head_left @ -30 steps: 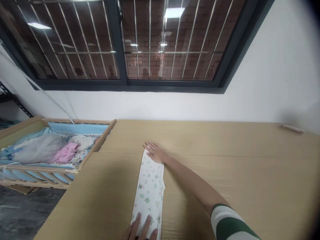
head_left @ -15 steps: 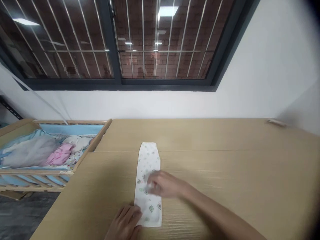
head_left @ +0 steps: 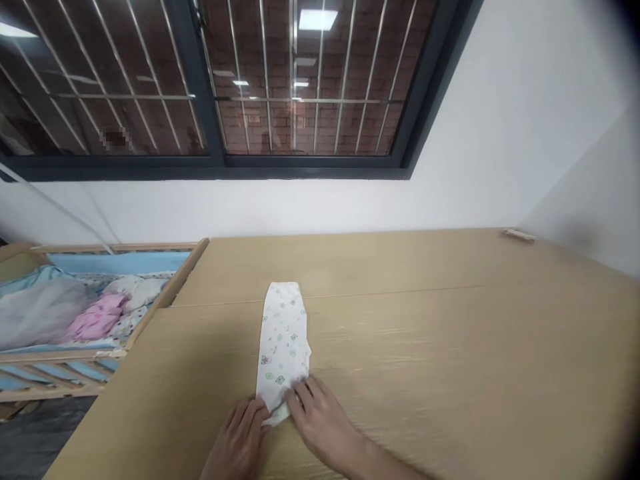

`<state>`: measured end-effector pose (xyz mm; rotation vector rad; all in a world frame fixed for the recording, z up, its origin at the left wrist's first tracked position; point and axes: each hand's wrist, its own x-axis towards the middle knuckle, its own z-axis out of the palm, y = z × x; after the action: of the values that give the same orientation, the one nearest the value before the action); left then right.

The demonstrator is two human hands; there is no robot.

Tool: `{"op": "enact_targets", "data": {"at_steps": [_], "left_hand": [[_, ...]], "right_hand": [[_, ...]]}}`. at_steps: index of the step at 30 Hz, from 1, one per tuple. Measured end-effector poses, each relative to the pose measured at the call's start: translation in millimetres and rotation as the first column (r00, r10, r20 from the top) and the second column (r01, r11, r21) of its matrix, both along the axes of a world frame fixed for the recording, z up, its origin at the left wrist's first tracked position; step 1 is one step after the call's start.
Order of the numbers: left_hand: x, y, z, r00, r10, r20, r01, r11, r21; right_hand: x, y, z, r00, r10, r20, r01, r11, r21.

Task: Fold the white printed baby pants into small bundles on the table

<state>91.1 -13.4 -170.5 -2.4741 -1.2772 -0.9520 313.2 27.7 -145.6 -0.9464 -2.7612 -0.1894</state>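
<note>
A long white cloth [head_left: 284,333] with small green and dark prints lies folded into a strip, its narrower end away from me. Whether it is a garment cannot be made out. At its near left corner, the fingers of my left hand [head_left: 239,433] are bent and pinch the edge. My right hand [head_left: 320,417] grips the near right edge with curled fingers, and the near end bunches and creases between the two hands. My fingertips and thumbs are partly hidden by the hands and the cloth.
A pale wooden tabletop [head_left: 425,360] carries the cloth, with a seam across it. On the left stands a wooden crib [head_left: 193,270] holding pink clothing [head_left: 97,319] and bedding. A small pale object [head_left: 519,235] lies at the far right edge. Behind is a barred window [head_left: 310,167].
My right hand has come down from above the cloth's middle to its near right edge. The near end, flat before, is now gathered and lifted. The view has shifted slightly right.
</note>
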Motion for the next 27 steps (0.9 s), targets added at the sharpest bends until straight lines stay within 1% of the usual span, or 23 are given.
{"op": "enact_targets", "data": {"at_steps": [2,4,6,7,9,10,12,14,15,17,19,20,22,23,25,26,27], "left_hand": [[2,-2,-4.7,0.998,0.014,0.054,-0.012,0.999,-0.037],[4,-4,-7.4,0.992,0.043,0.118,-0.033,0.996,-0.08],[5,-5,-6.5,0.978,0.076,0.196,-0.055,0.993,-0.108],[4,-5,-4.1,0.971,0.068,0.227,-0.039,0.991,-0.131],[3,-3,3.7,0.963,0.005,0.269,0.046,0.982,-0.182],[1,-1,8.5,0.96,-0.037,0.277,0.102,0.97,-0.222],[-3,2,18.2,0.953,-0.079,0.294,0.172,0.936,-0.306],[-8,5,26.3,0.943,-0.043,0.329,0.165,0.921,-0.353],[-11,7,30.1,0.937,-0.013,0.349,0.149,0.92,-0.364],[-13,15,38.5,0.916,0.063,0.395,0.099,0.921,-0.376],[-13,31,50.2,0.89,0.146,0.433,0.049,0.912,-0.407],[-12,42,57.3,0.878,0.184,0.443,0.025,0.904,-0.426],[-8,71,72.5,0.864,0.243,0.441,-0.012,0.885,-0.465],[-6,88,79.6,0.869,0.258,0.422,-0.02,0.871,-0.492],[-2,125,90.2,0.89,0.283,0.358,-0.036,0.826,-0.563],[1,143,92.9,0.905,0.294,0.307,-0.053,0.795,-0.604],[3,160,93.8,0.909,0.309,0.28,-0.074,0.781,-0.62]], "right_hand": [[2,2,10.5,0.999,-0.015,-0.035,0.011,0.993,-0.116],[5,0,24.4,0.994,-0.043,-0.101,0.015,0.966,-0.26],[9,-4,38.5,0.978,-0.1,-0.18,0.017,0.911,-0.413],[11,-6,44.1,0.966,-0.136,-0.221,0.012,0.875,-0.485],[14,-8,50.4,0.936,-0.194,-0.294,-0.02,0.805,-0.593],[16,-8,51.1,0.924,-0.211,-0.32,-0.038,0.781,-0.623],[19,-6,50.2,0.916,-0.208,-0.343,-0.067,0.764,-0.642],[22,-1,52.5,0.923,-0.17,-0.346,-0.1,0.763,-0.639],[24,2,56.5,0.925,-0.147,-0.35,-0.121,0.76,-0.638],[27,12,70.2,0.918,-0.109,-0.38,-0.175,0.75,-0.637],[29,28,85.8,0.894,-0.091,-0.439,-0.235,0.739,-0.631],[29,39,91.8,0.875,-0.093,-0.474,-0.259,0.738,-0.623],[27,65,96.0,0.828,-0.129,-0.545,-0.276,0.754,-0.597],[24,81,93.8,0.803,-0.16,-0.574,-0.264,0.768,-0.583],[16,115,82.3,0.749,-0.244,-0.616,-0.207,0.798,-0.566],[11,133,74.3,0.716,-0.303,-0.629,-0.163,0.804,-0.572],[5,151,65.9,0.682,-0.375,-0.628,-0.117,0.791,-0.6]]}}
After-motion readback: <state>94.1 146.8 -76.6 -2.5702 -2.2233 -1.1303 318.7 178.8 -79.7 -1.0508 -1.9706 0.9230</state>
